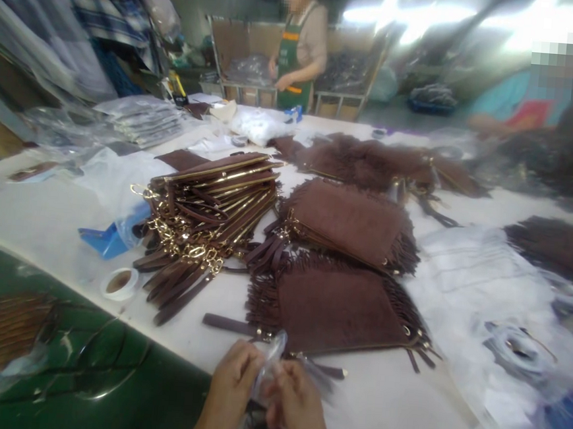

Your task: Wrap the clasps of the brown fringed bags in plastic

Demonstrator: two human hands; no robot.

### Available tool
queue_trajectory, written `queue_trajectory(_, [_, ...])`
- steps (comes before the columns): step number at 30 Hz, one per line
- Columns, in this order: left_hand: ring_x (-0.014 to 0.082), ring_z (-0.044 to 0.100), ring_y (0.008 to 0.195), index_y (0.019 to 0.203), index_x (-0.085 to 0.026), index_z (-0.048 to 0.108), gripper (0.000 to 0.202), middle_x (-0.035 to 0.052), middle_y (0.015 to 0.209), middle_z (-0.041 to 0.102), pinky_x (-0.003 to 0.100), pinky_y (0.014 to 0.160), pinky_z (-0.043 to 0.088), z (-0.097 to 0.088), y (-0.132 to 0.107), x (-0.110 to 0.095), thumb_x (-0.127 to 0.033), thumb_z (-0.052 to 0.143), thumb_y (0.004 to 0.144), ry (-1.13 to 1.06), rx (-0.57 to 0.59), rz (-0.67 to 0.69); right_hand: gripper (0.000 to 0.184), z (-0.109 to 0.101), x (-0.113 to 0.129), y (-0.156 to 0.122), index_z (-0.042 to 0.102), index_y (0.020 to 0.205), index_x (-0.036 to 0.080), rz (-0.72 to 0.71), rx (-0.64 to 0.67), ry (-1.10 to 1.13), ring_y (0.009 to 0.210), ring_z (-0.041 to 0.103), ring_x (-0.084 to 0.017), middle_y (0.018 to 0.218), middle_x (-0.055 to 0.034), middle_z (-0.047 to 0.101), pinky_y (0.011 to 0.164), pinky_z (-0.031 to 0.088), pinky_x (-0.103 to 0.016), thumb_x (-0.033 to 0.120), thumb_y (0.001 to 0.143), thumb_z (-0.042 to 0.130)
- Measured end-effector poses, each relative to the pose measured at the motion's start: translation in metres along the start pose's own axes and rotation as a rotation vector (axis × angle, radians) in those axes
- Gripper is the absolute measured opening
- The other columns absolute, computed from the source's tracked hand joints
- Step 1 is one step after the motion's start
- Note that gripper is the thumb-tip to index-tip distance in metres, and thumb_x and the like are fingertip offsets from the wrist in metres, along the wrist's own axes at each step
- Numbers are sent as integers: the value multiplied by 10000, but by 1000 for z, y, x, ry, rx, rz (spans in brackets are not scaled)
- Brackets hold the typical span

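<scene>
At the table's front edge my left hand (234, 379) is closed, its fingers pinching a piece of clear plastic film (271, 359). My right hand (298, 395) pinches the same film from the other side. Some dark material lies below the hands, too blurred to name. Just beyond them is a brown fringed pouch (338, 308) with a gold zip and a strap. Another fringed pouch (350, 216) lies behind it on a small stack. To the left, a fanned pile of brown zip pouches (219, 189) shows gold chain links and wrist straps.
A roll of tape (119, 283) and a blue tape dispenser (106, 240) sit at the left edge. White plastic bags (480, 276) spread over the right side. A woven stool (1, 337) stands at lower left. Across the table stands a person in a green apron (289, 63); another sits at right.
</scene>
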State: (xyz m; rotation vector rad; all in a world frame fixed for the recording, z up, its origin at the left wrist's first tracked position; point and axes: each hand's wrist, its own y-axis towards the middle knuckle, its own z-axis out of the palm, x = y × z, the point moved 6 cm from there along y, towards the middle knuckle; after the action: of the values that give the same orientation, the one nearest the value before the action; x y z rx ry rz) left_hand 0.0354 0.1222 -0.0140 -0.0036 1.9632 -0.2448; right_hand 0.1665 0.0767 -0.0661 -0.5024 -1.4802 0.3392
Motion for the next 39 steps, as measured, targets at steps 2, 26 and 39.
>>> queue_trajectory(2, [195,575,829,756,-197,602,290,36,832,580,288,769,461,2,-4,-10,-341,432,942,139,8,115,525,8,-4,6,539,787,200,126,16,115,305,461,-102,554,8,607,308,300,-199,717,783,450])
queue_trajectory(26, [197,626,765,781,-224,689,214,15,795,681,266,709,449,2,-8,-5,-306,524,890,288,19,-31,455,14,0,15,509,633,190,108,-85,262,327,306,-56,387,91,391,329,232,-180,639,643,579])
queue_trajectory(39, [226,619,826,874,-254,724,277,45,842,692,287,760,418,3,-5,-18,-304,458,932,387,160,68,444,12,-2,14,516,650,184,61,-47,281,325,308,-53,384,92,395,336,237,-179,624,683,567])
